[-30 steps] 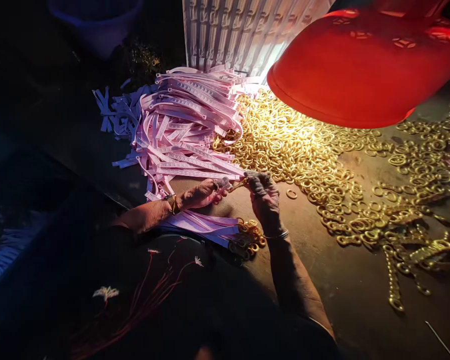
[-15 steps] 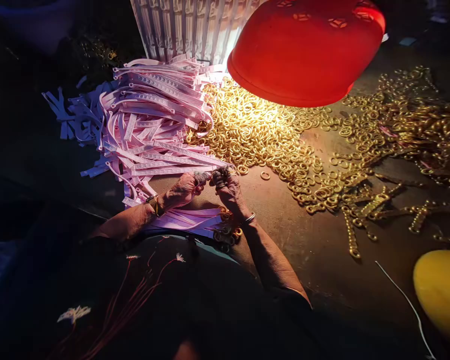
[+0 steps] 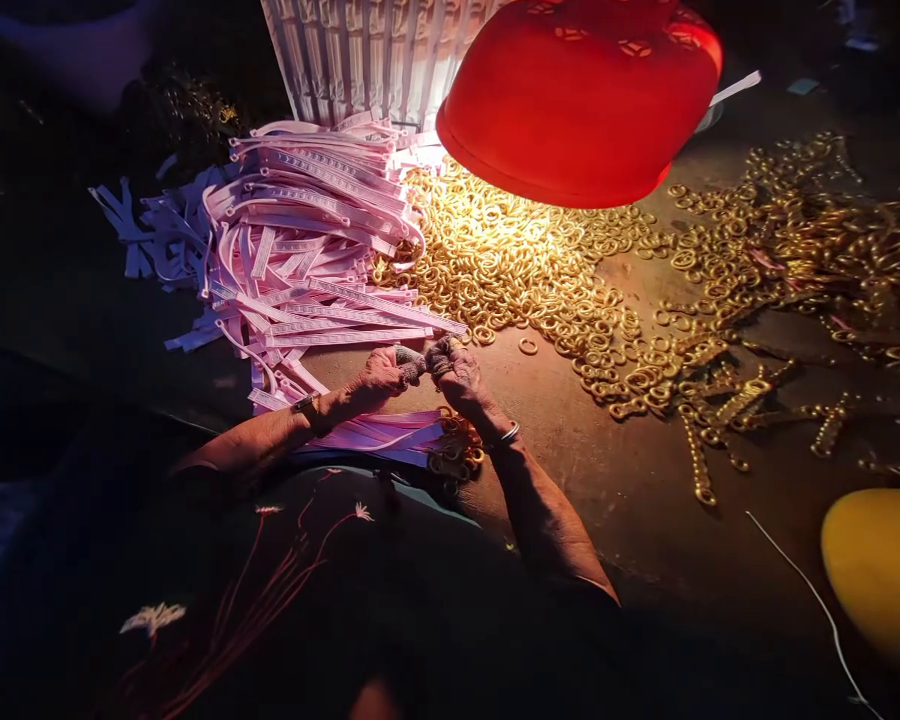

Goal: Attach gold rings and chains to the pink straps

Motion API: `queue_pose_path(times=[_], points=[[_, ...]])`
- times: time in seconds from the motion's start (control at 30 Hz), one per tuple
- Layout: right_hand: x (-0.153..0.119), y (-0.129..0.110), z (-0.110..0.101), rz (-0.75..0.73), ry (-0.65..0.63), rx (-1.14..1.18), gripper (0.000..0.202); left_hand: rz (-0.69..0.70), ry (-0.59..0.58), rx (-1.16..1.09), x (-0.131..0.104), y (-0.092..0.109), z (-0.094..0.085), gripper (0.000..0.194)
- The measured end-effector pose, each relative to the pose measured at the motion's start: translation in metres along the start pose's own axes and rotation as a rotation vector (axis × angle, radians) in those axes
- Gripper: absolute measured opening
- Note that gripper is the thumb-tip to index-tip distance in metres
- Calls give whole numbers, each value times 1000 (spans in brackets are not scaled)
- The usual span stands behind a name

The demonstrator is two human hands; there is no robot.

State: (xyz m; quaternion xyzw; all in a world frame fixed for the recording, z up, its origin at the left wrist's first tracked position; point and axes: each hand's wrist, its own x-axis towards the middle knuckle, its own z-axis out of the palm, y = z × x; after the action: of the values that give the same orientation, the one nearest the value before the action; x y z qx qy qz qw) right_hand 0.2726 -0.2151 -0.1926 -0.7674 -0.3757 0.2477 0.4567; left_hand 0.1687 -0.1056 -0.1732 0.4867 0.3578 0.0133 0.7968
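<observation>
My left hand (image 3: 390, 372) and my right hand (image 3: 456, 374) meet fingertip to fingertip above the table. Dark grey wrappings cover some fingers on both. The fingers of each are closed in a pinch; whatever is between them is too small or hidden to make out. Just beyond them lies a heap of pink straps (image 3: 307, 240) with pale marks along their length. To its right spreads a pile of gold rings (image 3: 510, 240), and a single gold ring (image 3: 527, 346) lies apart. Below my hands, a row of pink straps (image 3: 382, 435) ends in gold rings (image 3: 456, 455) at the right.
A red lamp shade (image 3: 577, 110) hangs low over the rings. Behind the straps stands a ribbed, shiny panel (image 3: 375, 60). Joined gold pieces (image 3: 825, 240) spread across the right. A yellow rounded object (image 3: 877, 570) and a thin white cord (image 3: 810, 590) lie at lower right.
Both hands stay close together, with the fingers slightly shifted. The view has moved a little, so the lamp shade appears farther left.
</observation>
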Motion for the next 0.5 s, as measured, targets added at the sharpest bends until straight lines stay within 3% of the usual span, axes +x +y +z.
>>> queue_pose_path(times=[0.1, 0.23, 0.4, 0.5], points=[[5, -2, -1, 57, 6, 87, 33, 8, 44, 60, 2, 2, 3, 40], [2, -10, -8, -17, 66, 61, 35, -55, 38, 126, 4, 14, 5, 31], [-31, -27, -20, -44, -122, -54, 27, -90, -138, 233, -11, 43, 1, 35], [-58, -34, -20, -16, -149, -159, 29, -139, -241, 311, -23, 50, -6, 27]])
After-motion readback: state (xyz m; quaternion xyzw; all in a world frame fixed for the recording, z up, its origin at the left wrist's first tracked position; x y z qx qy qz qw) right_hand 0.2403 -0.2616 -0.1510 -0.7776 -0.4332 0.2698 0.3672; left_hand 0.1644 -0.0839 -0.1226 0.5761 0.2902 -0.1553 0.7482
